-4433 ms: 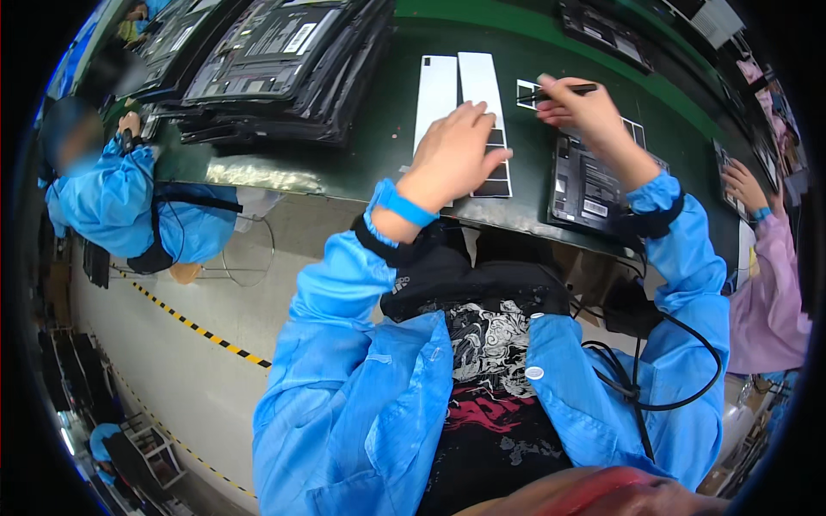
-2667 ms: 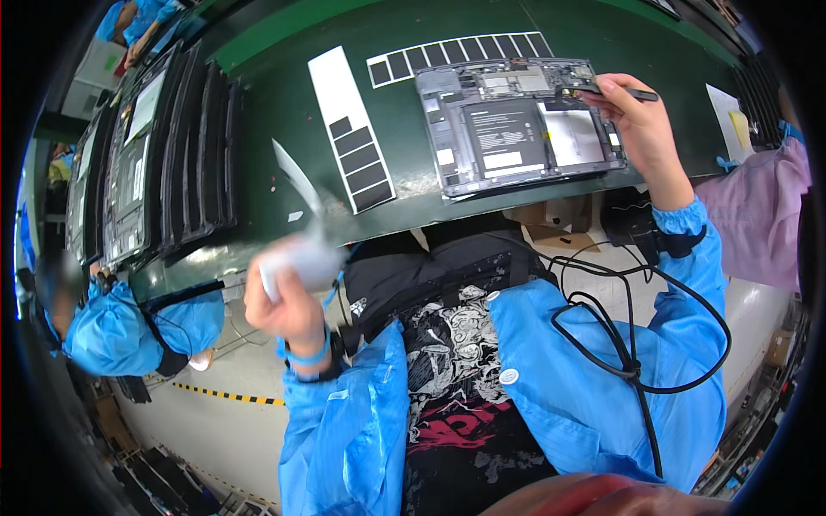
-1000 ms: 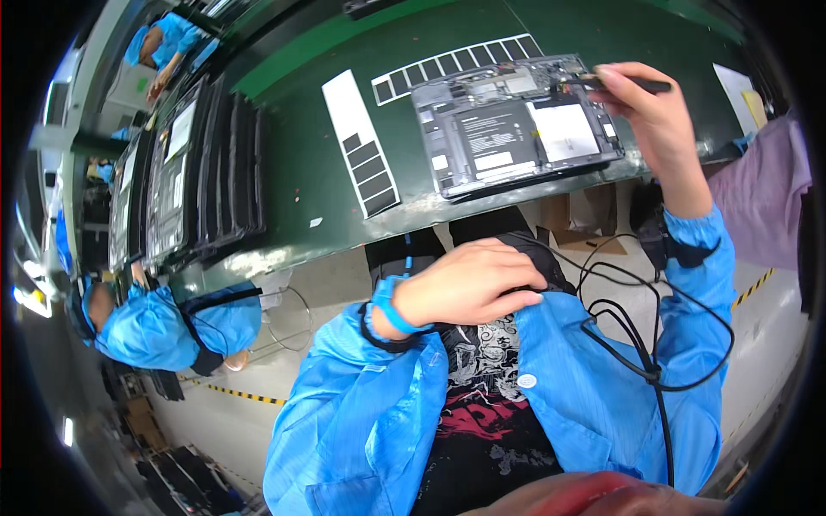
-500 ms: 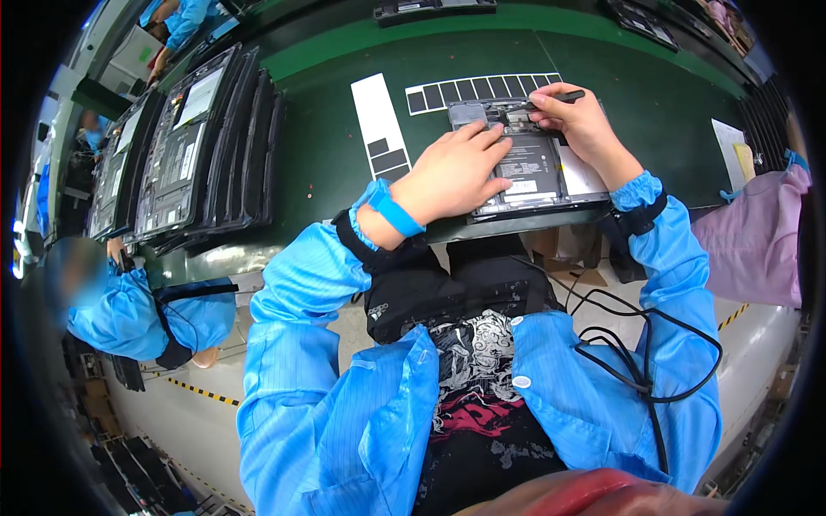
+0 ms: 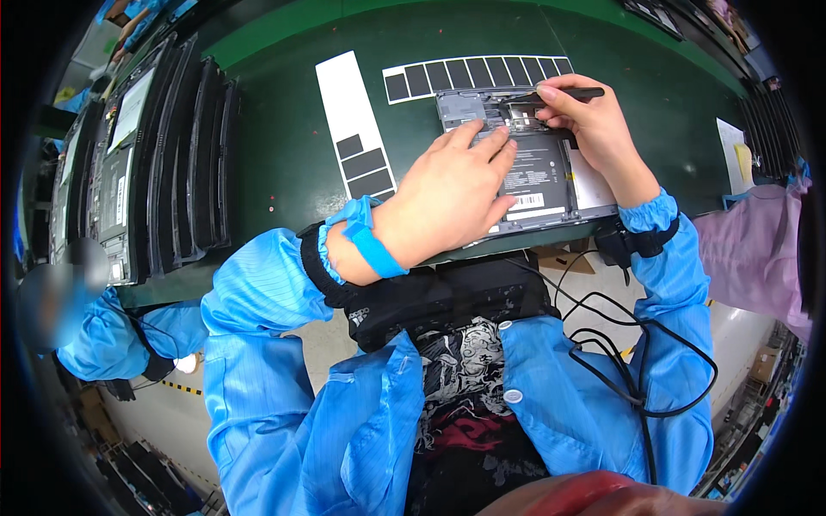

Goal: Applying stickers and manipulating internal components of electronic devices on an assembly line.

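Observation:
An opened laptop base (image 5: 538,176) lies at the table's near edge, its dark battery and inner parts exposed. My left hand (image 5: 447,189) rests flat over its left side, fingers stretched out and slightly apart, hiding part of the battery. In my right hand (image 5: 594,125) is a pair of slim black tweezers (image 5: 588,93), pinched between thumb and fingers. Their thin tip points left, over the parts along the laptop's far edge. Whether the tip touches or grips anything is too small to tell.
Beyond the laptop lies a strip of black rectangular stickers (image 5: 465,76). A white sticker sheet (image 5: 340,103) with a few black pieces lies to its left. Several opened laptop bases (image 5: 138,163) stand stacked at the left. A co-worker's pink sleeve (image 5: 744,232) is at the right.
The view has shifted a little, so the stack and sheets sit farther left. My left hand stays on the laptop; the right still holds the tweezers over its far edge.

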### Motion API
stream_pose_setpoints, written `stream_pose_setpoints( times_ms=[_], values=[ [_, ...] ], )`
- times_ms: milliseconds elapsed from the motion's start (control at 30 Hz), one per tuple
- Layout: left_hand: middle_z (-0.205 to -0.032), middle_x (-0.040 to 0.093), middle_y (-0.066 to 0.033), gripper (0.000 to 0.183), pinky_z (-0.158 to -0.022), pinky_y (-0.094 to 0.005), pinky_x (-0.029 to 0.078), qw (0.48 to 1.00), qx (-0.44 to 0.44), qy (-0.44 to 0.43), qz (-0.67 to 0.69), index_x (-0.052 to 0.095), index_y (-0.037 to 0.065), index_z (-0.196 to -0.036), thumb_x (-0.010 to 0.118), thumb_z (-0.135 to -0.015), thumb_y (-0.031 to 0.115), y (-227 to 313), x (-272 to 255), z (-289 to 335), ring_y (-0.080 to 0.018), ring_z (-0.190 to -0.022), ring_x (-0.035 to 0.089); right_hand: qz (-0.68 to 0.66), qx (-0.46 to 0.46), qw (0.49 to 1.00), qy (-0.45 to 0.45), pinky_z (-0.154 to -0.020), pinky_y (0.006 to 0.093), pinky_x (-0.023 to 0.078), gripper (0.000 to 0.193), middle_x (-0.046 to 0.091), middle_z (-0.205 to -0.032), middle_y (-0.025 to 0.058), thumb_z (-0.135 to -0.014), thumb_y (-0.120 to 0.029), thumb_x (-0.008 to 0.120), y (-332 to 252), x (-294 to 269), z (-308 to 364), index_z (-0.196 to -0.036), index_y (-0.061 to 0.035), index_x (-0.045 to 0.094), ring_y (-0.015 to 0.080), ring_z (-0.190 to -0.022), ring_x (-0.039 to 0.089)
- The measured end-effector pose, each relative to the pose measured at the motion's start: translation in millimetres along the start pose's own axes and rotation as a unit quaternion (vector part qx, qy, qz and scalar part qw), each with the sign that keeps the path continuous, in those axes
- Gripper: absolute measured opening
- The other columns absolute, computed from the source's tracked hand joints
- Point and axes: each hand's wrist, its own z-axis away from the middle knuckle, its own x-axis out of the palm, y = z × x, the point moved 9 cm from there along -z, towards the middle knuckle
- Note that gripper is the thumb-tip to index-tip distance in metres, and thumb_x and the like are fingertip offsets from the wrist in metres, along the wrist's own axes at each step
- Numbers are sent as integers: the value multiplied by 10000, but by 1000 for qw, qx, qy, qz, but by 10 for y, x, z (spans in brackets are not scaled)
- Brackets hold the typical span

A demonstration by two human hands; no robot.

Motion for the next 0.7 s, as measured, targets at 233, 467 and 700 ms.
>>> stream_pose_setpoints(
  times_ms=[233,467,700],
  values=[
    [-1242,530,-144,501,-921,-408,434,999,-39,-29,-11,542,-6,-1189,668,-784,260,35,25,-76,-322,-1115,501,13,-18,1000,5,-647,208,491,214,660,-827,69,-833,-142,691,5,11,5,-982,7,658,110,-701,635],
    [-1281,519,-97,469,-921,-427,406,998,-28,25,-54,550,39,-1208,630,-811,276,68,103,-21,-329,-1104,495,38,-69,997,-23,-566,203,423,195,642,-704,50,-829,-134,686,-69,67,86,-960,8,669,95,-632,600],
    [-1277,533,-95,468,-930,-422,404,998,-38,42,-34,570,35,-1185,646,-790,272,47,68,2,-331,-1107,499,41,-55,997,19,-566,198,417,205,650,-723,54,-822,-135,694,-45,5,57,-949,24,674,90,-633,597]
  ],
)
